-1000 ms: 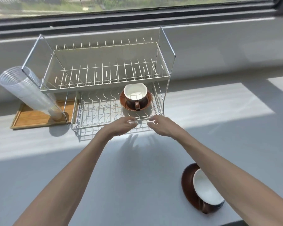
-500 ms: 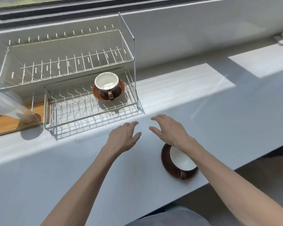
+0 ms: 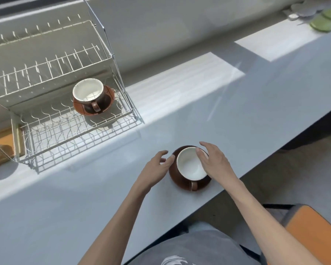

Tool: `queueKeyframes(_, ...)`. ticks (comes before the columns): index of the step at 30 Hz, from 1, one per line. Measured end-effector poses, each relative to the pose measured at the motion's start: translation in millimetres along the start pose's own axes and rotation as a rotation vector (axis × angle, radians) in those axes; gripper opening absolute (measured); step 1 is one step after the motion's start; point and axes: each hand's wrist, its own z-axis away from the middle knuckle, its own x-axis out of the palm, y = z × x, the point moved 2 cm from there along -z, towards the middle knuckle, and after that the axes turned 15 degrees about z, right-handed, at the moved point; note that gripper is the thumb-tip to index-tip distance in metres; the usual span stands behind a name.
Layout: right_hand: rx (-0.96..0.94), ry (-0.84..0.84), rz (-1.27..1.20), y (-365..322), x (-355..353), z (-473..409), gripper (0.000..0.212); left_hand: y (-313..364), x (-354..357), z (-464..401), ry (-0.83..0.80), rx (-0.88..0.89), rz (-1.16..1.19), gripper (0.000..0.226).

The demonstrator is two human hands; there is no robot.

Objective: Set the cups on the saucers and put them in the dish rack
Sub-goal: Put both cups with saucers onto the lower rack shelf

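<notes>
A brown cup with a white inside (image 3: 190,165) stands on a brown saucer (image 3: 175,176) near the counter's front edge, its handle toward me. My left hand (image 3: 157,169) is open at the saucer's left rim, fingers spread. My right hand (image 3: 214,161) is open over the cup's right side, fingertips at its rim. A second cup (image 3: 89,93) on its saucer (image 3: 107,100) sits in the lower tier of the wire dish rack (image 3: 69,129), at its right end.
The grey counter (image 3: 199,115) runs to a front edge just right of the near cup. A wooden tray (image 3: 2,146) lies left of the rack. Green discs (image 3: 321,23) lie at the far right. An orange chair seat (image 3: 317,232) is below the counter.
Both hands drew back from the rack's front and came down to the cup and saucer near the counter edge. The camera swung right and down.
</notes>
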Motion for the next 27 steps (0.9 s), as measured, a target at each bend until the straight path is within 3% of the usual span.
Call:
queueKeyframes(6,0.195,-0.044,-0.244,21,12,6,0.048,-7,21,-1,-0.021,-0.077,0.184,0.054)
queueKeyframes(9,0.24,-0.065,-0.342,25,15,6,0.034,-8,25,-3,-0.005,-0.089,0.222,0.053)
queueKeyframes(12,0.219,-0.061,-0.355,25,15,4,0.024,-10,26,-5,0.026,-0.081,0.248,0.048)
queueKeyframes(17,0.192,-0.05,-0.34,21,17,2,0.035,-13,24,-4,0.049,-0.046,0.258,0.04)
queueKeyframes(27,0.074,-0.094,-0.31,-14,25,-6,0.037,-21,-8,9,0.139,-0.025,0.33,0.029)
